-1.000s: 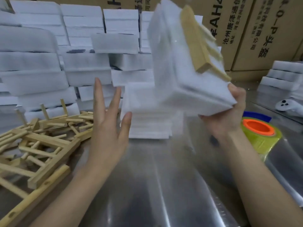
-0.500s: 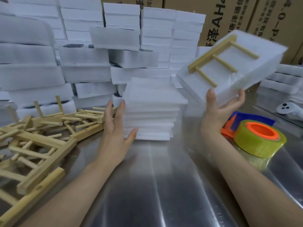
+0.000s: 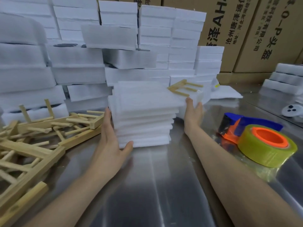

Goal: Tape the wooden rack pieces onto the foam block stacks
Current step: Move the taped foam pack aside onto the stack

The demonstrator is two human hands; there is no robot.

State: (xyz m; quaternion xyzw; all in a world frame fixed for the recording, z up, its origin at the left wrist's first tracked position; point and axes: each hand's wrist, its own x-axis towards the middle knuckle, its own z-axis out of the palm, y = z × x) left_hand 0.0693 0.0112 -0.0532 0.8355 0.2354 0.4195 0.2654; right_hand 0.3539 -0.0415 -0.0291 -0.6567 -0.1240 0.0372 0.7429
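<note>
Foam stack [image 3: 144,115] on table [image 3: 155,185]: left hand [image 3: 109,145] lies flat, released, against its side; right hand [image 3: 193,112], fingers straight, touches a taped bundle [image 3: 195,94] behind. Step likely between bundles; next, a rack from the pile [image 3: 41,145] goes on top.

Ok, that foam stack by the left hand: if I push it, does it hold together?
Probably not as one piece: the foam stack looks like loose sheets with uneven edges, so layers may slide. It is likely very light, so it should skid on the shiny table. The left hand, flat on its side, may help steady it.
</note>
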